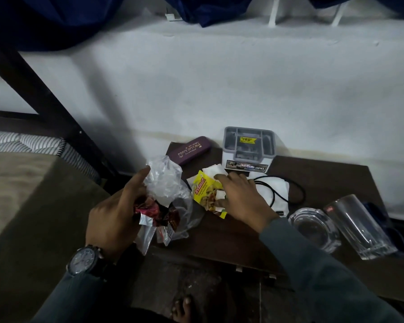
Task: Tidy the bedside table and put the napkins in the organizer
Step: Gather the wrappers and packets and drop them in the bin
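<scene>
On the dark bedside table (pixel 231 236) my left hand (pixel 117 213) grips a bundle of crumpled wrappers (pixel 156 213), red foil and clear plastic, its forefinger pointing out. My right hand (pixel 240 199) lies over a yellow spice packet (pixel 207 190), thumb and fingers closing on its edges. White napkins (pixel 273 187) lie under and beside that hand. The grey and white organizer (pixel 248 148) stands at the table's back edge, its compartments open on top.
A purple spectacle case (pixel 189 150) lies left of the organizer. A black cable (pixel 282 190) loops over the napkins. A glass ashtray (pixel 313 227) and a tumbler (pixel 359 227) stand at the right. The bed (pixel 21 183) is at the left, the white wall behind.
</scene>
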`<action>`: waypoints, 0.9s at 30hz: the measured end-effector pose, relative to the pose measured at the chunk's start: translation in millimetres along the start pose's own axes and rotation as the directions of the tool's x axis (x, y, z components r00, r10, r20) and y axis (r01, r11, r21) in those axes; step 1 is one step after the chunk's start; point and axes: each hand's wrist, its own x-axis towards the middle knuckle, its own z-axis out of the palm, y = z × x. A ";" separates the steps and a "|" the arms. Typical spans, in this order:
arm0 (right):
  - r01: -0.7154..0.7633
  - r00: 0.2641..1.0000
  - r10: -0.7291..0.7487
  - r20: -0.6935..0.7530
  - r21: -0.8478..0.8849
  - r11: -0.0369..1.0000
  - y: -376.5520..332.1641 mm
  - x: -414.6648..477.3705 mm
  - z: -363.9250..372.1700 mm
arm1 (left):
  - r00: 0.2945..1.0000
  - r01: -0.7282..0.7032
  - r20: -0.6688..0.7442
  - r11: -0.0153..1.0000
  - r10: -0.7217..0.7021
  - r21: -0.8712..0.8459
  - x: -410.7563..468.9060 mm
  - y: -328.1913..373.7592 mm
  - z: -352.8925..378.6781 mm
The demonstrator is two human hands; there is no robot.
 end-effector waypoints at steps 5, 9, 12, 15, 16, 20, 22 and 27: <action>-0.016 0.999 0.014 -0.036 -0.060 0.998 -1.9 1.2 5.5 | 1.000 0.012 0.021 0.999 -0.012 0.031 -5.6 -4.8 0.0; 0.183 0.980 -0.195 -0.038 -0.203 0.962 -6.6 2.0 -3.7 | 1.000 0.012 0.007 1.000 -0.012 0.002 -10.8 -5.4 -1.7; 0.398 0.909 -0.414 0.041 -0.373 0.838 -18.5 15.8 -17.1 | 1.000 0.005 0.009 1.000 -0.005 0.006 -13.6 -4.9 -1.7; 0.501 0.860 -0.481 0.170 -0.457 0.735 -29.2 31.5 -26.6 | 1.000 -0.005 0.011 1.000 0.005 -0.008 -14.7 -4.4 -0.5; 0.528 0.845 -0.495 0.202 -0.465 0.711 -32.1 34.8 -29.6 | 1.000 -0.005 0.016 1.000 0.005 -0.003 -15.0 -3.6 -0.1; 0.606 0.767 -0.618 0.172 -0.507 0.612 -39.0 36.5 -42.1 | 0.996 0.076 0.056 0.997 -0.076 0.005 -19.0 -6.7 1.0; 0.649 0.706 -0.698 0.120 -0.505 0.569 -35.6 33.0 -45.3 | 0.996 0.083 0.038 0.997 -0.083 0.011 -19.2 -8.1 0.3; 0.656 0.706 -0.708 -0.003 -0.372 0.656 -14.3 16.9 -54.1 | 0.999 0.046 0.027 0.999 -0.046 -0.008 -16.0 -1.4 -3.3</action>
